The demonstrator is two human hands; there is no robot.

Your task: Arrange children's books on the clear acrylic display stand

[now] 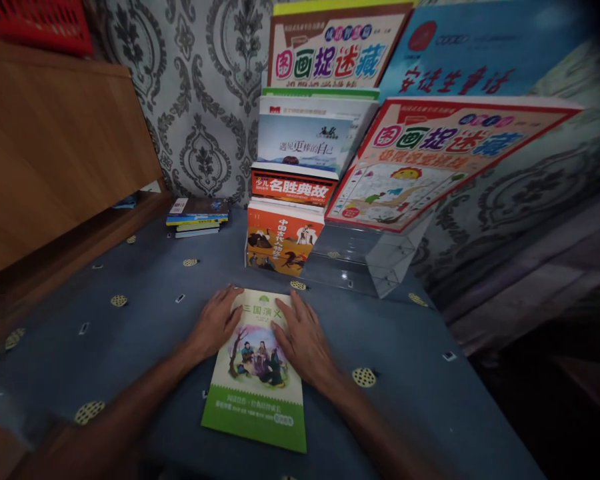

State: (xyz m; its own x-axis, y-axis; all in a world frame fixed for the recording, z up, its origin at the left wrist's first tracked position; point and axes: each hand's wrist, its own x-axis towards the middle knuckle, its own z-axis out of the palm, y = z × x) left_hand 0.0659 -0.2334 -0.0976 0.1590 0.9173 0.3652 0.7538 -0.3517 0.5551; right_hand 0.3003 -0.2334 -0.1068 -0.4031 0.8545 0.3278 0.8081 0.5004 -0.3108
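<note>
A paperback book (pixel 254 413) with a pale green cover, a painted scene of seated figures and a bright green lower band lies on the blue tablecloth. Its cover faces up and its top end points away from me. My left hand (pixel 217 325) grips the upper left edge, fingers near the top corner. On the opposite side, my right hand (pixel 304 340) holds the upper right edge, with its fingers and thumb overlapping the cover. The undersides of the fingers are hidden.
Behind the book stands a clear tiered acrylic rack (pixel 387 263) holding several books, among them an orange book (pixel 285 237) and a large red-bordered book (pixel 405 170). A small stack of books (pixel 197 217) lies back left, near a wooden cabinet (pixel 65 140). Patterned wallpaper (pixel 200 143) backs the table.
</note>
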